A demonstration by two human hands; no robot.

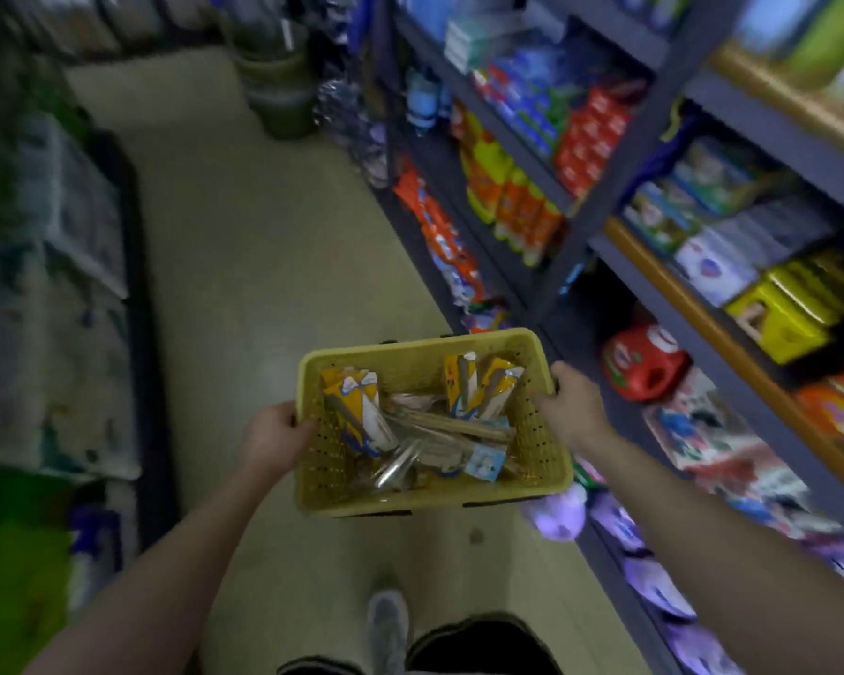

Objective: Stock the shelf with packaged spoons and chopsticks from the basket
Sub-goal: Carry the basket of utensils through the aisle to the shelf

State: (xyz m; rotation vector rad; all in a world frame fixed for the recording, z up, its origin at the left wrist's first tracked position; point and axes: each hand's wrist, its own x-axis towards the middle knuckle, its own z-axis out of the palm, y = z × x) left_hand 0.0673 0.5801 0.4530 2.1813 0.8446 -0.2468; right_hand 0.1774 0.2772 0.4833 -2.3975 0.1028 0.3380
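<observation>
You hold the yellow perforated basket [539, 460] over the aisle floor, left hand [271, 438] gripping its left rim, right hand [573, 406] its right; stiff, likely light; inside lie slick-looking yellow-carded spoon packs [356, 411] and wrapped chopsticks [459, 426]; pinch packs by card edges.

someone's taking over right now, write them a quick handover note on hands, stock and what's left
Left hand grips the left rim of the yellow basket; right hand grips its right rim. The basket is carried above the aisle floor, beside the shelves on the right.
Stock: the spoon and chopstick packs are all in the basket.
Done: nothing visibly shelved yet.
Left: find the shelf spot, then move every pack onto it.
</observation>
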